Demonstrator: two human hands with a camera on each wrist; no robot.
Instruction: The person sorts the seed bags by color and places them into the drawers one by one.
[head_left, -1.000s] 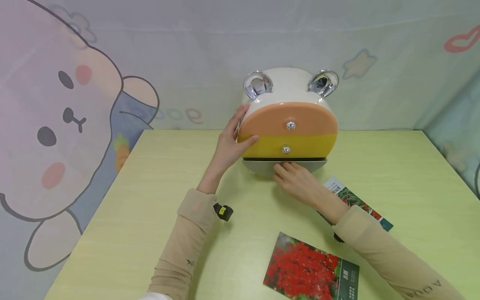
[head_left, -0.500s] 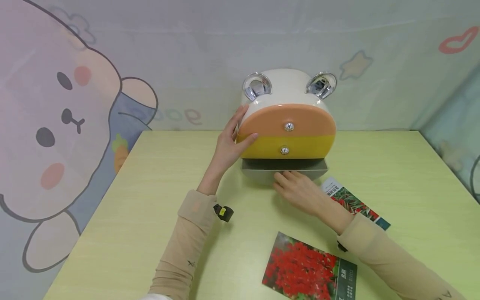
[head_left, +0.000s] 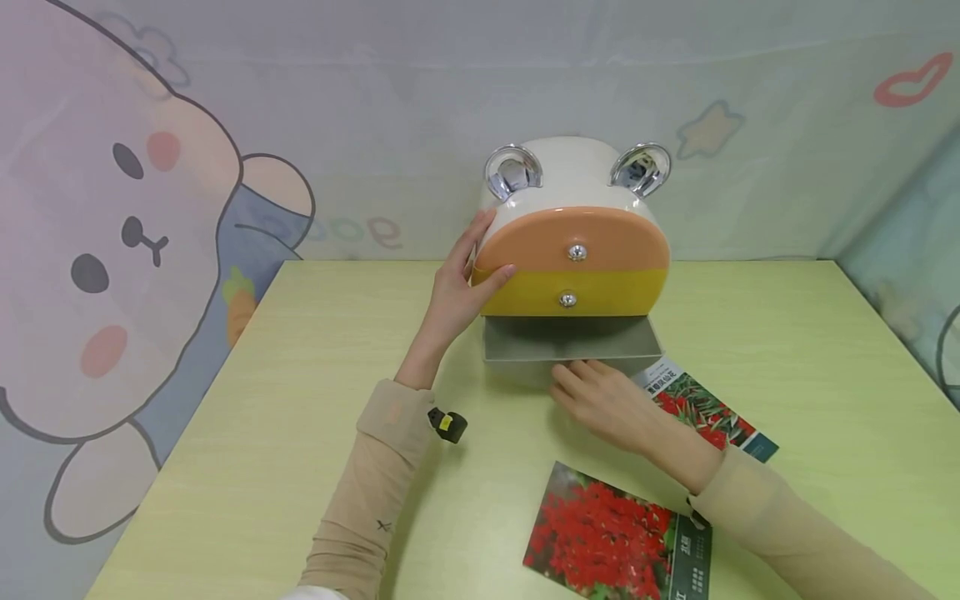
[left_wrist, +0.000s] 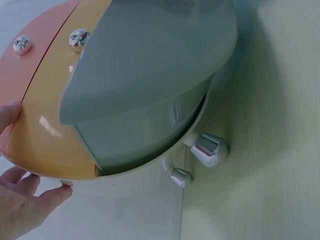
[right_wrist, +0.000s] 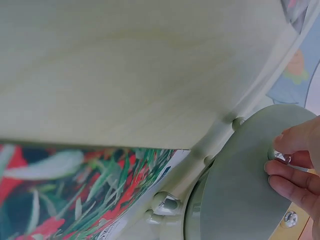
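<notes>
A small white bear-shaped drawer cabinet point(head_left: 577, 171) stands at the back of the table, its front in orange, yellow and grey-green bands. The lowest, grey-green drawer point(head_left: 566, 337) is pulled out, and its visible inside is bare. My left hand point(head_left: 456, 292) grips the cabinet's left edge, thumb on the front and fingers along the side. With thumb and fingers, my right hand point(head_left: 603, 404) pinches the drawer's shiny round knob point(right_wrist: 281, 156), which the hand hides in the head view. The upper two drawers, orange point(head_left: 525, 242) and yellow point(head_left: 517, 298), are closed.
Two flower-picture cards lie on the table point(head_left: 337, 350): a red-flowered one point(head_left: 600, 533) near the front and another point(head_left: 708, 408) beside the right forearm, close to the drawer's right corner. A printed cloth point(head_left: 420, 108) hangs behind the table.
The lowest drawer has slid out towards me from a narrow gap, with my right hand drawing back on its knob. My left hand keeps its place on the cabinet.
</notes>
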